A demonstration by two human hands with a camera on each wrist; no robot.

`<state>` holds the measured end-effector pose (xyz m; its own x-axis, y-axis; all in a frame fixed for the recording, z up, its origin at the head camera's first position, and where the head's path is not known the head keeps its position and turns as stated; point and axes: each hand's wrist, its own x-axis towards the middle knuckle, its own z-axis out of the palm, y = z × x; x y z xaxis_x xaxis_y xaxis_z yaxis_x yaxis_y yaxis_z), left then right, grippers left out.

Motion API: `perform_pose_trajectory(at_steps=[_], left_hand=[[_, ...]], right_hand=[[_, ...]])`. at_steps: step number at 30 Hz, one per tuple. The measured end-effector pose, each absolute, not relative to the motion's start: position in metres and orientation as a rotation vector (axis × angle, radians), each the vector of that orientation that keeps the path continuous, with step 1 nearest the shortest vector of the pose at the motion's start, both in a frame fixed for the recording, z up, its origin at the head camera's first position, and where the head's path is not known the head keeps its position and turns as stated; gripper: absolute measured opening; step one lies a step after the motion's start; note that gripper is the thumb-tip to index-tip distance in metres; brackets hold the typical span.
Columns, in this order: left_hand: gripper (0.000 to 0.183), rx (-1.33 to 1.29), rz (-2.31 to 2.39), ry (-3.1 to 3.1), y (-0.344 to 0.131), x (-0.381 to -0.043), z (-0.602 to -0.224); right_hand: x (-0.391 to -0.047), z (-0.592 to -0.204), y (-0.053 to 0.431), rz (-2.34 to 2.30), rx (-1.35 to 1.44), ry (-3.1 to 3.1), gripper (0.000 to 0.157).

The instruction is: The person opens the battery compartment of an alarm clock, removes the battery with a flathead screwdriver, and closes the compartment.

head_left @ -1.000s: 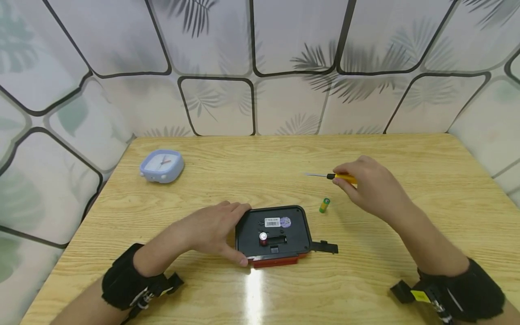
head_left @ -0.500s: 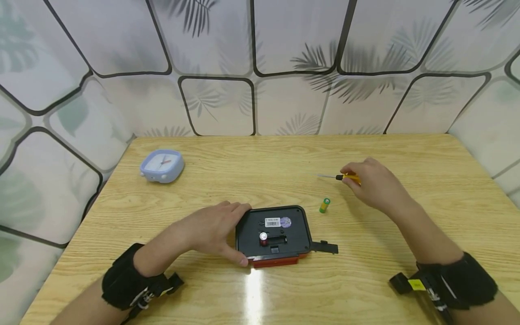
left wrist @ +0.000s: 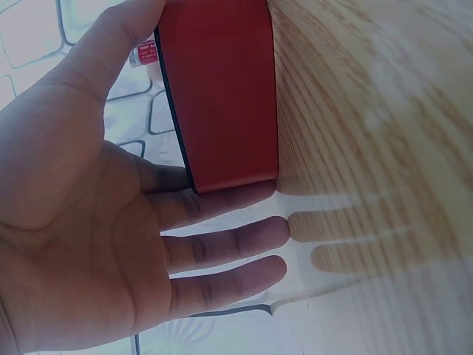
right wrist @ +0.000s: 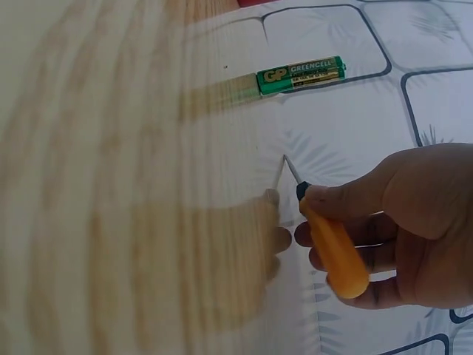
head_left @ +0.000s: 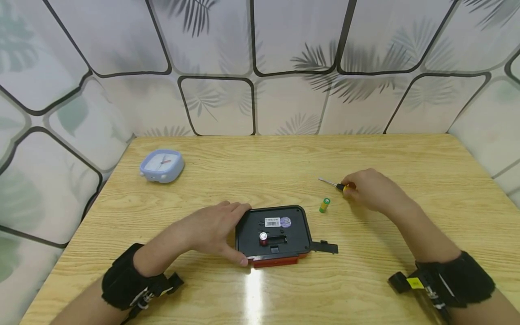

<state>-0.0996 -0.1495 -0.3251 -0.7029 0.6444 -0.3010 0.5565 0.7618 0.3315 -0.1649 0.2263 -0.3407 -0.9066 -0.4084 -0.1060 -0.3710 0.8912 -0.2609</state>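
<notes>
My left hand (head_left: 215,230) holds the left end of a red device with a black back (head_left: 252,225), lying back side up. Its thumb is on the near side and fingers are at the far side; in the left wrist view the lower fingers extend past the red body (left wrist: 222,96). A red battery (head_left: 263,238) sticks up at the left end of the open battery slot. My right hand (head_left: 373,192) pinches a screwdriver (right wrist: 336,255) by its yellow handle, low over the table, shaft pointing left. A green battery (head_left: 324,205) stands just left of that hand.
A black battery cover (head_left: 324,247) lies against the device's right side. The pale blue clock (head_left: 162,165) sits at the back left of the wooden table (head_left: 260,167). Patterned wall panels rise behind the table.
My right hand has moved right and down toward the table with the screwdriver, whose shaft has turned to slant up and left. The left hand, device and batteries have not moved.
</notes>
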Motion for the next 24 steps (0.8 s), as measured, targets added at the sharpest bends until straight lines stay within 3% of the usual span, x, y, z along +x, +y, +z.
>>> perform_pose_trajectory(at_steps=[10, 24], left_hand=[[0.117, 0.913, 0.309, 2.556, -0.1497, -0.0996, -0.3256], [0.117, 0.911, 0.297, 2.558, -0.1492, -0.0994, -0.3250]], right_hand=[[-0.1655, -0.3430, 0.2250, -0.308, -0.581, 2.850, 0.022], [-0.1636, -0.3398, 0.2219, -0.282, -0.544, 2.823, 0.035]])
